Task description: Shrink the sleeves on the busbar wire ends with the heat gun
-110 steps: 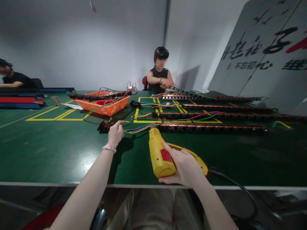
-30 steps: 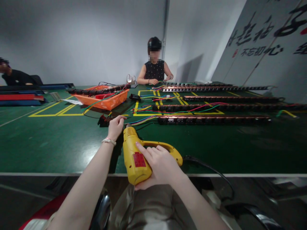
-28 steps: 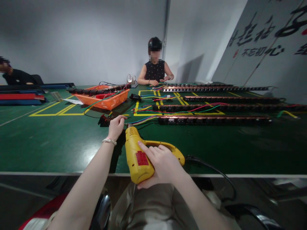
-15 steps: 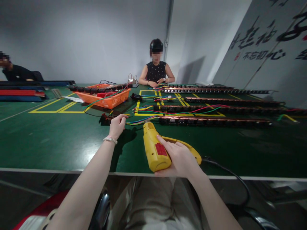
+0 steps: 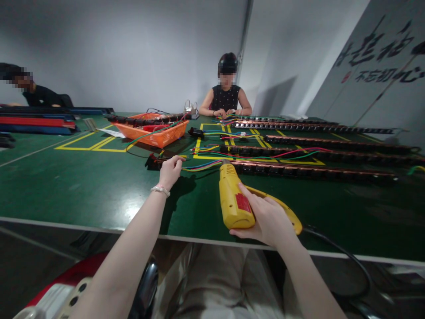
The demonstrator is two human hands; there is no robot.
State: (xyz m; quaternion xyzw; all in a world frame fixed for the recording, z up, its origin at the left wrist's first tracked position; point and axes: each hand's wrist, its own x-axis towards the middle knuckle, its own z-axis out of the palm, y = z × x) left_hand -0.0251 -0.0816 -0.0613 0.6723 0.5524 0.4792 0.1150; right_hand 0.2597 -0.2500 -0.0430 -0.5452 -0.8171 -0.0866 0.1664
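Observation:
My right hand (image 5: pixel 265 215) grips a yellow heat gun (image 5: pixel 234 199) from the right side. Its metal nozzle points away from me, at the near end of the closest long black rail with copper-coloured strips (image 5: pixel 305 169). Coloured wires (image 5: pixel 202 168) run left from that rail to my left hand (image 5: pixel 171 170), whose fingers are closed on them. Just left of those fingers lies a black part (image 5: pixel 152 162) on the table. The exact grip of my left fingertips is partly hidden by the hand.
Further back, several similar rails (image 5: pixel 332 142) lie side by side on the green table (image 5: pixel 83 186). An orange basket (image 5: pixel 162 137) holding black parts stands left of centre. Opposite me sits a person (image 5: pixel 226 95); another person (image 5: pixel 41 94) is at far left. A black cord (image 5: pixel 335 246) trails from the gun.
The heat gun has moved right along the wires, its nozzle now at the rail's end. My left hand keeps its place by the black part. The whole view has shifted slightly.

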